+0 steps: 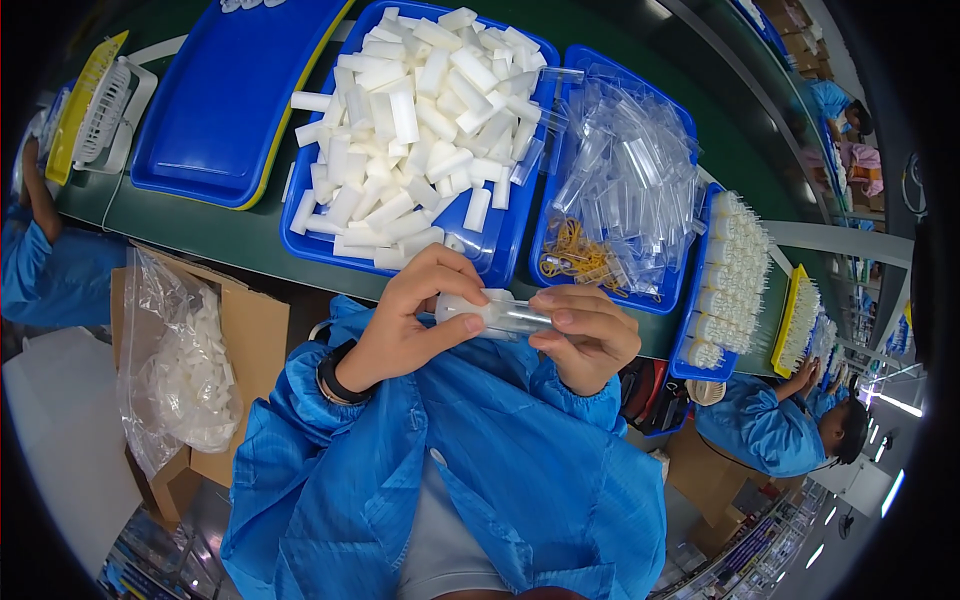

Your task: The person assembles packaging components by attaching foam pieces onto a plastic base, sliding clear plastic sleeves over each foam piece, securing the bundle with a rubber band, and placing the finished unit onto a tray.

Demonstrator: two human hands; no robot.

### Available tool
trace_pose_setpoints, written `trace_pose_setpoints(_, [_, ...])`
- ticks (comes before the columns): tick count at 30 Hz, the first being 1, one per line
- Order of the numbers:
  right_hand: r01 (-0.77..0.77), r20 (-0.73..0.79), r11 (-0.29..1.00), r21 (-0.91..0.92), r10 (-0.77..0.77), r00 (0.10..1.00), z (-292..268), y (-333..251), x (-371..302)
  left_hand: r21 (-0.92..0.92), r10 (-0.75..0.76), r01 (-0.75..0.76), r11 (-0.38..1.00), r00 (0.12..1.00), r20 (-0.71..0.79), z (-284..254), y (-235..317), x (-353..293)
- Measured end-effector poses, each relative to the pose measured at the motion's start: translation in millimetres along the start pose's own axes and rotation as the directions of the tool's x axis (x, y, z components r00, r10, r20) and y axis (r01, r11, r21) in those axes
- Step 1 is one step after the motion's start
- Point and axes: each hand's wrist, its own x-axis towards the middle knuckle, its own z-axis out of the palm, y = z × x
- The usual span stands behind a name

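Observation:
Just in front of my chest, my left hand (418, 312) has its thumb and fingers closed around a white piece (455, 307). My right hand (590, 335) grips a clear plastic tube (516, 318), whose near end meets the white piece. How far one sits inside the other is hard to see behind the fingers. Beyond my left hand stands a blue tray (512, 225) heaped with white foam-like blocks (410, 130). To its right, another blue tray (652, 300) holds clear plastic sleeves (630, 165) and a tangle of yellow rubber bands (580, 252).
A blue tray (722, 372) of white bristled pieces (730, 280) stands at the right. Stacked blue and yellow trays (235, 95) lie at the far left. Below the green table (110, 200), a cardboard box (245, 340) holds a bag of white pieces (195, 370). Other people work on both sides.

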Motion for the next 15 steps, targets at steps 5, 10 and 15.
trace_pose_setpoints(5, [-0.016,0.052,0.999,-0.039,0.018,0.999,0.2,0.3,1.6,0.27,0.149,-0.151,0.951,0.988,0.031,-2.7,4.7,4.6])
trace_pose_setpoints(10, [-0.03,0.178,0.976,-0.214,0.069,0.982,-11.8,-9.0,16.6,0.295,0.015,-0.022,0.955,1.0,0.025,-7.0,16.0,5.6])
trace_pose_setpoints(15, [0.021,0.226,0.937,-0.35,0.063,0.972,-25.4,-10.8,19.2,-0.286,-0.169,0.176,0.942,0.984,0.048,-26.6,11.7,4.0])
